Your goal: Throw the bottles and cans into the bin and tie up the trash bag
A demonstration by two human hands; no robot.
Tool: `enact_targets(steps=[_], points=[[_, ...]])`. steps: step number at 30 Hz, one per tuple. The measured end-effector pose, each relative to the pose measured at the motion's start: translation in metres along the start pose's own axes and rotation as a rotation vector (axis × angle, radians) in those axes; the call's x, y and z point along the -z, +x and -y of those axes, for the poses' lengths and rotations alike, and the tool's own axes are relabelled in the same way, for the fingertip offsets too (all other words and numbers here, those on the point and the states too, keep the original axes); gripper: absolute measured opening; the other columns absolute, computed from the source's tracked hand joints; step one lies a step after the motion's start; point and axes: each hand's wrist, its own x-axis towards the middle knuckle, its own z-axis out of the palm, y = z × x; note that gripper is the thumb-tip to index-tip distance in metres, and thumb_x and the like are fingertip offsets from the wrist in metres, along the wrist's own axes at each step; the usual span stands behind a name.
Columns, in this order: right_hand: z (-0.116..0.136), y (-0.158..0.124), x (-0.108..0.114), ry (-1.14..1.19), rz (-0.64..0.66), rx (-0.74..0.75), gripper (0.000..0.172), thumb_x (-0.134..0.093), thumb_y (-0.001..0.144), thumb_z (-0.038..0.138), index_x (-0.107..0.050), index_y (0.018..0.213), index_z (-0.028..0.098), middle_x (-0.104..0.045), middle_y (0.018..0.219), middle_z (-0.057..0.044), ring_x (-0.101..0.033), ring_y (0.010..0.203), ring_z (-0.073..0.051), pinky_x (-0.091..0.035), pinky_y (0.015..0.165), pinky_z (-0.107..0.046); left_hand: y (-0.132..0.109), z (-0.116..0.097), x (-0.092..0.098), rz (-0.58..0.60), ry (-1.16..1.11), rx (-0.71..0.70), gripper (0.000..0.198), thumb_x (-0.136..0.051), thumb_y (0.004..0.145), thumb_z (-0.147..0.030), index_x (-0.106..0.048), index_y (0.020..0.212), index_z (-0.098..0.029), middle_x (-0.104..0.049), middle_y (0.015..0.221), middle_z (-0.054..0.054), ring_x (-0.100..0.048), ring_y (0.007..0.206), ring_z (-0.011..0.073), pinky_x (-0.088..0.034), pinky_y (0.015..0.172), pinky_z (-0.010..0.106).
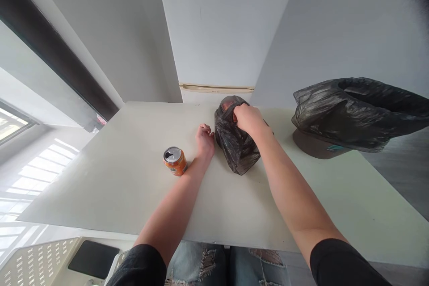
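My right hand [250, 118] reaches into the mouth of a crumpled black plastic bag [239, 149] on the table. Its fingers are down inside the bag, so their grip is hidden. A reddish patch [228, 104] shows through the thin plastic beside them; I cannot make out what it is. Just left of the bag, my left hand [205, 136] rests on the tabletop with its fingers curled in and nothing in them. An opened orange drink can [175, 161] stands upright beside my left forearm.
At the right, a brown bin [317, 145] lined with a black bag [335, 118] stands on the pale table [124, 165]. A white fridge [221, 31] rises behind the far edge. Below the near left edge is a perforated chair [40, 259] holding a dark flat object [94, 259].
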Motion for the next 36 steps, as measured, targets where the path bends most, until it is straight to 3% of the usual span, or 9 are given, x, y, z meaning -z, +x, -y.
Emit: enact_targets(steps=[15, 24, 36], points=[[0.003, 0.003, -0.004, -0.032, -0.018, 0.0, 0.029, -0.067, 0.096, 0.025, -0.075, 0.118, 0.008, -0.074, 0.111, -0.026, -0.074, 0.102, -0.032, -0.053, 0.09, -0.034, 0.001, 0.001, 0.001, 0.009, 0.0, -0.001, 0.019, -0.062, 0.076, -0.013, -0.045, 0.073, -0.021, -0.042, 0.075, -0.003, -0.041, 0.065, 0.0116, -0.031, 0.066, 0.028], [-0.002, 0.003, -0.001, -0.037, -0.064, 0.085, 0.023, -0.055, 0.097, 0.014, -0.077, 0.103, 0.012, -0.076, 0.103, -0.021, -0.072, 0.094, -0.03, -0.05, 0.082, -0.034, 0.0, 0.0, 0.001, 0.02, 0.006, 0.002, 0.017, -0.06, 0.073, -0.012, -0.045, 0.072, -0.021, -0.041, 0.075, -0.003, -0.041, 0.066, 0.012, -0.032, 0.065, 0.027], [-0.006, -0.005, 0.013, -0.036, -0.13, 0.064, 0.024, -0.051, 0.095, 0.012, -0.075, 0.101, 0.011, -0.073, 0.097, -0.02, -0.068, 0.09, -0.029, -0.046, 0.079, -0.035, 0.0, 0.0, 0.001, 0.022, 0.014, 0.008, 0.015, -0.058, 0.07, -0.012, -0.045, 0.073, -0.02, -0.042, 0.077, -0.003, -0.04, 0.067, 0.0111, -0.03, 0.066, 0.027]])
